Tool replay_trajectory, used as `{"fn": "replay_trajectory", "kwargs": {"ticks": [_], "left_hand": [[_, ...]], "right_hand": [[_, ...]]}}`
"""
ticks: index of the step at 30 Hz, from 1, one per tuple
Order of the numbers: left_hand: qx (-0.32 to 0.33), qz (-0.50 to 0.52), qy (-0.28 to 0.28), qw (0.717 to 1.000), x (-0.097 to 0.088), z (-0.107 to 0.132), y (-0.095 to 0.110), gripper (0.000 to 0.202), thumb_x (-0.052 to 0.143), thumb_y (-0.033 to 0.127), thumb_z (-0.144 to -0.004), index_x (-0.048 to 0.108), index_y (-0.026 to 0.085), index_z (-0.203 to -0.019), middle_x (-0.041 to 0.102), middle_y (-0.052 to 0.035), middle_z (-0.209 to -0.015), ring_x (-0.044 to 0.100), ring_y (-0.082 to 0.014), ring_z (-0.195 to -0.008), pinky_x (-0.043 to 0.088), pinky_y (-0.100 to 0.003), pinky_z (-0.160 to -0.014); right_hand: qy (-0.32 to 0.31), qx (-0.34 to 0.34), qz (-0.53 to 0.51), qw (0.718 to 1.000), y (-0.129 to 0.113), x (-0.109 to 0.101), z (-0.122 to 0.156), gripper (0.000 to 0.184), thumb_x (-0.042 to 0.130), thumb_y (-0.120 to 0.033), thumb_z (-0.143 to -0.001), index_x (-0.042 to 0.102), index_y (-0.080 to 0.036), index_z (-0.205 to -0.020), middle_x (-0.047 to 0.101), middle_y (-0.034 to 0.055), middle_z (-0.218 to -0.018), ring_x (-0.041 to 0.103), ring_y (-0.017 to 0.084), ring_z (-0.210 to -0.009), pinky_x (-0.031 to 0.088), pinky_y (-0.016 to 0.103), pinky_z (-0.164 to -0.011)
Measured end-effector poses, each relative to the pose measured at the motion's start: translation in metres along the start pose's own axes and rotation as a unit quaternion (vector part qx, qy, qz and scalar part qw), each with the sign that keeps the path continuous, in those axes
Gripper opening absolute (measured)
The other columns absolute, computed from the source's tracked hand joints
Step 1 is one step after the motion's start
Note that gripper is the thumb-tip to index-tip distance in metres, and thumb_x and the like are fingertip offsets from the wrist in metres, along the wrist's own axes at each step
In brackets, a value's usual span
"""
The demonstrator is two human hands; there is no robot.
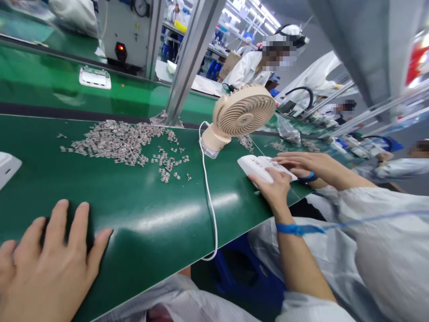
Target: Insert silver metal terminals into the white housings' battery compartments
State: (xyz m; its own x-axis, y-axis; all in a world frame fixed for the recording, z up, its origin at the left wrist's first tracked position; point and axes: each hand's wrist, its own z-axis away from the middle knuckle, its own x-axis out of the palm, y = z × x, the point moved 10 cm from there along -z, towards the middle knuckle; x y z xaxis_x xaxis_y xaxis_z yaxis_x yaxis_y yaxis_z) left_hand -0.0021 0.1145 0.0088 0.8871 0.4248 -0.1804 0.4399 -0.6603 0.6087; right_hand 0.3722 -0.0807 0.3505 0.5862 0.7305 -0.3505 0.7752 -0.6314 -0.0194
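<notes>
My left hand (pixel 53 264) rests on the green tabletop (pixel 134 201) at the lower left, palm down, with fingers spread and nothing in them. Beyond its fingertips, the end of a white plastic casing (pixel 7 169) enters from the left edge. A large pile of small shiny metal pieces (pixel 117 141) lies farther back, with several loose ones scattered to its right. No clear view of my right hand is given; a small patch of skin shows below the table's front edge, and I cannot tell what it belongs to.
A beige desk fan (pixel 244 114) stands mid-table, its white cable (pixel 209 197) hanging over the front edge. On the right, a co-worker's hands (pixel 276 190) hold a white plastic casing (pixel 256 169). Behind a metal post (pixel 191 62), another white part (pixel 94 78) lies on a green belt (pixel 144 91).
</notes>
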Motion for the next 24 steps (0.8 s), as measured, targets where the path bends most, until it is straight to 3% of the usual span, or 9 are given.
{"fn": "replay_trajectory", "kwargs": {"ticks": [5,8,10,12,15,18,20,22,24], "left_hand": [[0.080,-0.123,-0.012,0.989,-0.010,0.000,0.042,0.062,0.048,0.040,-0.084,0.033,0.018,-0.139,0.038,-0.0149,-0.137,0.046,-0.0433,-0.112,0.036,-0.056,-0.086],[0.132,-0.138,0.039,0.981,-0.022,0.001,0.061,0.057,0.051,0.038,-0.084,0.042,0.014,-0.134,0.043,-0.0148,-0.134,0.051,-0.0391,-0.107,0.034,-0.050,-0.087],[0.155,-0.130,0.067,0.977,-0.030,0.002,0.070,0.057,0.052,0.041,-0.083,0.044,0.013,-0.133,0.045,-0.0145,-0.133,0.052,-0.0363,-0.106,0.033,-0.046,-0.088],[0.185,-0.106,0.080,0.974,-0.036,0.004,0.080,0.062,0.051,0.049,-0.083,0.043,0.014,-0.133,0.045,-0.0156,-0.133,0.053,-0.0351,-0.105,0.033,-0.045,-0.087],[0.204,-0.045,0.055,0.976,-0.040,0.006,0.090,0.059,0.050,0.055,-0.082,0.047,0.021,-0.129,0.043,-0.0151,-0.134,0.051,-0.0352,-0.109,0.034,-0.045,-0.087],[0.168,0.018,0.028,0.985,-0.042,0.005,0.088,0.038,0.048,0.045,-0.086,0.060,0.019,-0.112,0.049,-0.0119,-0.130,0.049,-0.0348,-0.112,0.034,-0.046,-0.090],[0.161,0.027,0.021,0.986,-0.042,0.005,0.088,0.033,0.047,0.038,-0.087,0.064,0.014,-0.103,0.053,-0.0131,-0.126,0.050,-0.0346,-0.109,0.035,-0.046,-0.089],[0.162,0.022,0.011,0.986,-0.039,0.006,0.089,0.033,0.049,0.037,-0.086,0.063,0.012,-0.102,0.054,-0.0147,-0.124,0.051,-0.0344,-0.107,0.036,-0.045,-0.087],[0.149,0.025,0.005,0.988,-0.038,0.005,0.086,0.034,0.051,0.038,-0.085,0.063,0.012,-0.104,0.053,-0.0145,-0.125,0.051,-0.0344,-0.107,0.036,-0.046,-0.087]], "right_hand": [[-0.041,-0.113,-0.049,0.992,-0.050,-0.015,0.059,0.043,0.081,-0.029,-0.054,0.061,-0.023,-0.092,0.051,0.0120,-0.107,0.051,0.029,-0.105,0.038,0.039,-0.095],[0.005,-0.129,-0.060,0.990,-0.077,-0.039,0.081,0.040,0.079,-0.034,-0.057,0.061,-0.025,-0.092,0.053,0.0119,-0.103,0.053,0.030,-0.102,0.042,0.042,-0.092],[0.037,-0.180,-0.096,0.978,-0.107,-0.055,0.098,0.040,0.076,-0.038,-0.063,0.061,-0.026,-0.098,0.054,0.0118,-0.104,0.053,0.031,-0.102,0.043,0.044,-0.089],[0.002,-0.292,-0.154,0.944,-0.151,-0.057,0.126,0.043,0.074,-0.038,-0.066,0.058,-0.028,-0.106,0.053,0.0117,-0.108,0.052,0.031,-0.105,0.044,0.046,-0.087],[-0.150,-0.452,-0.235,0.847,-0.215,-0.042,0.182,0.058,0.075,-0.041,-0.067,0.052,-0.026,-0.118,0.043,0.0149,-0.124,0.047,0.033,-0.113,0.044,0.048,-0.089],[-0.278,-0.480,-0.292,0.779,-0.250,-0.023,0.210,0.068,0.068,-0.055,-0.069,0.049,-0.021,-0.125,0.032,0.0176,-0.137,0.037,0.035,-0.124,0.038,0.052,-0.096],[-0.290,-0.448,-0.323,0.782,-0.261,-0.012,0.198,0.058,0.063,-0.054,-0.074,0.053,-0.020,-0.120,0.040,0.0159,-0.132,0.042,0.031,-0.121,0.039,0.049,-0.097],[-0.241,-0.400,-0.314,0.827,-0.262,0.002,0.168,0.033,0.058,-0.043,-0.082,0.060,-0.020,-0.105,0.056,0.0113,-0.111,0.055,0.024,-0.104,0.046,0.041,-0.088],[-0.195,-0.386,-0.246,0.868,-0.261,0.020,0.145,0.019,0.055,-0.033,-0.084,0.064,-0.018,-0.090,0.060,0.0067,-0.086,0.060,0.018,-0.080,0.050,0.033,-0.073]]}}
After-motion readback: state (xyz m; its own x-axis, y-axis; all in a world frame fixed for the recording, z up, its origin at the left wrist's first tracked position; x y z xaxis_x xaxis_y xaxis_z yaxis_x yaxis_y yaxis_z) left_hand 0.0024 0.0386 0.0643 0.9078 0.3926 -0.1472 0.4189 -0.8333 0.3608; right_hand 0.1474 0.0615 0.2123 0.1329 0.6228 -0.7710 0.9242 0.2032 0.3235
